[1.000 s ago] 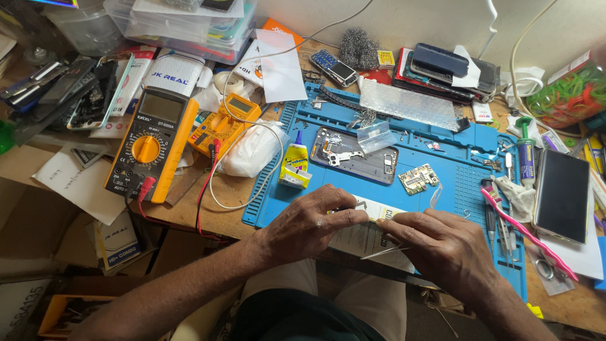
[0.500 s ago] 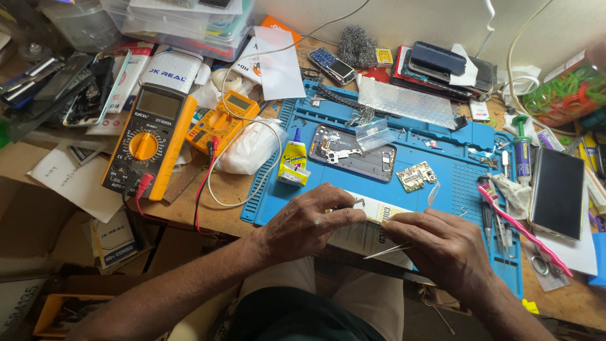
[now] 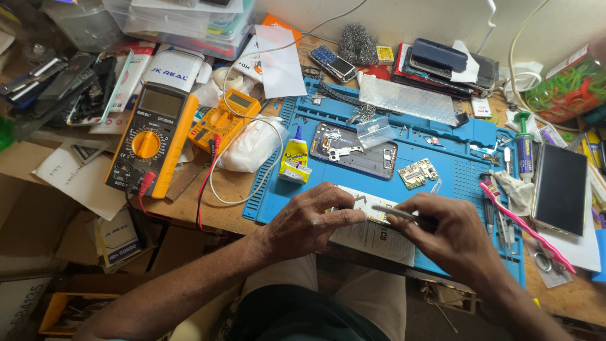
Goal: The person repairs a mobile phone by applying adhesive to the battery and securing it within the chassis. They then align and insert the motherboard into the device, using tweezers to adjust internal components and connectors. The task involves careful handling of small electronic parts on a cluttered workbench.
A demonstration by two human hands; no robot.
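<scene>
Our left hand (image 3: 309, 221) presses its fingers together in a pinching grip on the small flat phone part with a pale yellow strip (image 3: 372, 213), holding it down on the near edge of the blue silicone repair mat (image 3: 454, 170). Our right hand (image 3: 451, 237) closes its grip on a pair of thin metal tweezers (image 3: 394, 212), whose tip rests on the same part, just right of the left fingertips. The part lies on a white printed paper sheet (image 3: 372, 237) that overhangs the mat's near edge.

We judge that we are picking at or lifting something fine on the part; the move calls for a steady left hold and a light, exact touch with the tweezer tip.

Farther on the mat lie an opened dark phone body (image 3: 356, 150), a small circuit board (image 3: 418, 173) to its right, and a yellow glue bottle (image 3: 294, 161) to its left. On the wooden table (image 3: 221, 208) to the left sits a yellow-and-black multimeter (image 3: 151, 146) with red leads. At the far right lies a dark phone screen (image 3: 560, 188), with a pink plastic tool (image 3: 527, 227) near it.
</scene>
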